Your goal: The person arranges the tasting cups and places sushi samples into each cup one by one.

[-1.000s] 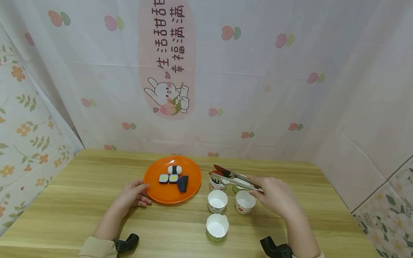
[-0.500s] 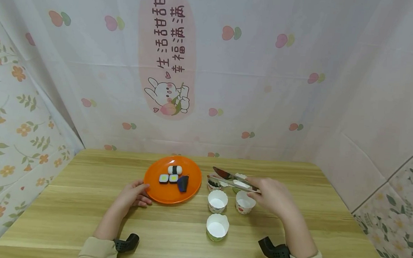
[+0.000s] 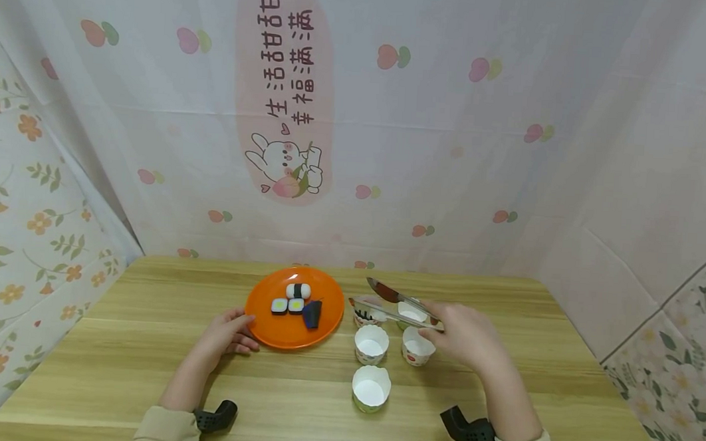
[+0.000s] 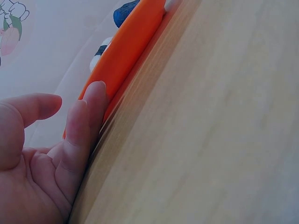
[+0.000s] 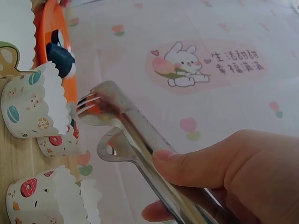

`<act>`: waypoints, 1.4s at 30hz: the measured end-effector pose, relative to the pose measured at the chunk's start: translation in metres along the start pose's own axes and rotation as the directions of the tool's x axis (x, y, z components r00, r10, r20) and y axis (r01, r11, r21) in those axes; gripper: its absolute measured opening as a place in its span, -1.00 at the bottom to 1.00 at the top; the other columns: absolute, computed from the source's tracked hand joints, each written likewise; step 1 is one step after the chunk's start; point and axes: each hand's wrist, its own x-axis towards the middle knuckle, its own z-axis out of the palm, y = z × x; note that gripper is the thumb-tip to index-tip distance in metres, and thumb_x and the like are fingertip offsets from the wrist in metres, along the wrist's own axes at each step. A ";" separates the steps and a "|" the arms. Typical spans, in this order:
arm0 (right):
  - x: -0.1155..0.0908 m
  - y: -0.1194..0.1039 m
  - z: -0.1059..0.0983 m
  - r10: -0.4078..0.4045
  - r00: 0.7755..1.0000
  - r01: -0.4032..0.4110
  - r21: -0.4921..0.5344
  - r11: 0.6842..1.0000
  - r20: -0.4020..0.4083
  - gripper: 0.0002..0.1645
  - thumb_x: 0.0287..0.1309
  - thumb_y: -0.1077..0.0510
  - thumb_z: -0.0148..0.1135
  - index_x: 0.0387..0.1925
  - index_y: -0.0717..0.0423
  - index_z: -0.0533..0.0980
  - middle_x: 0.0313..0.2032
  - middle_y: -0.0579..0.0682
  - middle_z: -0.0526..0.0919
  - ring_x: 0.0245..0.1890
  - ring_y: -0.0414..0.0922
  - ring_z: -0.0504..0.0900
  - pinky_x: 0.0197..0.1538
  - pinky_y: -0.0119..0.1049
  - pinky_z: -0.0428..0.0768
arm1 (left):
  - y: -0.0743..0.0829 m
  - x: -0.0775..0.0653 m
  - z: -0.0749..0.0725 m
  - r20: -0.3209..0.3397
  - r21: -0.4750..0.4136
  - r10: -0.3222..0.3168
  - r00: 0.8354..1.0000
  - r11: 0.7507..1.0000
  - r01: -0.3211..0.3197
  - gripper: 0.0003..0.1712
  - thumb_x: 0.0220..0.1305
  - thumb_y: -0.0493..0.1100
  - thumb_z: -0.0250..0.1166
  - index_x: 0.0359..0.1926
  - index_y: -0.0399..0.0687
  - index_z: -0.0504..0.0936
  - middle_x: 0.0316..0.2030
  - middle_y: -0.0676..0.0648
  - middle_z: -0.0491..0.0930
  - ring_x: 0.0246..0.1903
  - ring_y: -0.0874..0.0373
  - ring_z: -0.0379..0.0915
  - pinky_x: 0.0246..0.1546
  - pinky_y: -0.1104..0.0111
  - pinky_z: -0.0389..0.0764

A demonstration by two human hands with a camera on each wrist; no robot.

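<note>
My right hand (image 3: 463, 333) holds metal food tongs (image 5: 140, 135), thumb along one arm, one tip slotted like a fork. The tongs' arms are spread with nothing between their tips, above the back left paper cup (image 3: 364, 322), which shows dark stripes inside. My left hand (image 3: 227, 334) is at the left rim of an orange plate (image 3: 263, 329), thumb over the edge and fingers against its side and underside. On the plate are a white sushi piece with a black band (image 3: 298, 290), two square sushi rolls (image 3: 296, 305) and a dark blue cone-like piece (image 3: 312, 313).
More patterned paper cups stand right of the plate: a back right cup (image 3: 411, 311), a middle left cup (image 3: 372, 345), a middle right cup (image 3: 418, 347) and a front cup (image 3: 371, 388). A printed curtain (image 3: 452, 152) hangs behind the wooden table (image 3: 295, 404).
The tongs have spread apart, and the red striped piece between their tips now sits lower, in the back left cup. My left hand and the plate stay put.
</note>
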 end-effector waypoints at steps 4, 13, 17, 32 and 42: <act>0.000 -0.003 0.000 -0.002 1.000 0.002 -0.007 1.000 0.003 -0.41 0.10 -0.01 0.37 0.15 0.11 0.51 -0.32 -0.10 0.63 -0.50 -0.23 0.48 -0.50 -0.26 0.43 | 0.000 0.000 0.000 0.003 0.001 -0.001 1.000 1.000 0.001 -0.47 0.46 -0.16 0.02 0.26 -0.44 0.17 -0.48 -0.12 0.58 -0.56 0.13 0.60 -0.52 0.40 0.62; 0.001 -0.016 0.003 0.000 1.000 -0.001 -0.005 1.000 -0.014 -0.33 0.13 -0.02 0.35 0.22 0.20 0.44 -0.19 0.03 0.67 -0.28 -0.02 0.64 -0.28 -0.02 0.58 | 0.000 0.000 0.000 0.006 0.002 0.003 1.000 1.000 -0.004 -0.48 0.46 -0.16 0.01 0.25 -0.44 0.17 -0.48 -0.12 0.58 -0.56 0.13 0.60 -0.51 0.40 0.62; 0.003 -0.024 0.007 -0.004 0.999 0.004 0.009 1.000 -0.035 -0.31 0.11 -0.02 0.36 0.22 0.20 0.44 -0.16 0.05 0.66 -0.37 -0.10 0.59 -0.37 -0.11 0.55 | 0.000 0.000 0.000 0.000 0.004 0.003 1.000 1.000 -0.003 -0.48 0.47 -0.16 0.01 0.26 -0.44 0.17 -0.48 -0.12 0.58 -0.56 0.13 0.60 -0.51 0.40 0.62; 0.005 -0.046 0.023 -0.007 1.000 0.009 0.068 0.998 -0.029 -0.31 0.11 -0.02 0.37 0.20 0.26 0.44 -0.33 -0.08 0.64 -0.45 -0.22 0.53 -0.40 -0.23 0.50 | 0.002 0.000 0.001 0.000 0.001 -0.004 1.000 1.000 0.004 -0.49 0.48 -0.16 -0.01 0.26 -0.44 0.17 -0.48 -0.12 0.59 -0.55 0.14 0.61 -0.51 0.42 0.62; 0.002 -0.057 0.024 -0.025 0.999 0.027 0.079 0.997 -0.025 -0.33 0.12 -0.01 0.36 0.20 0.24 0.44 -0.18 0.05 0.69 -0.28 -0.09 0.66 -0.35 -0.17 0.57 | 0.001 0.000 0.000 -0.013 0.011 -0.005 1.000 1.000 0.005 -0.51 0.47 -0.17 0.00 0.24 -0.42 0.20 -0.48 -0.13 0.59 -0.56 0.13 0.60 -0.52 0.42 0.62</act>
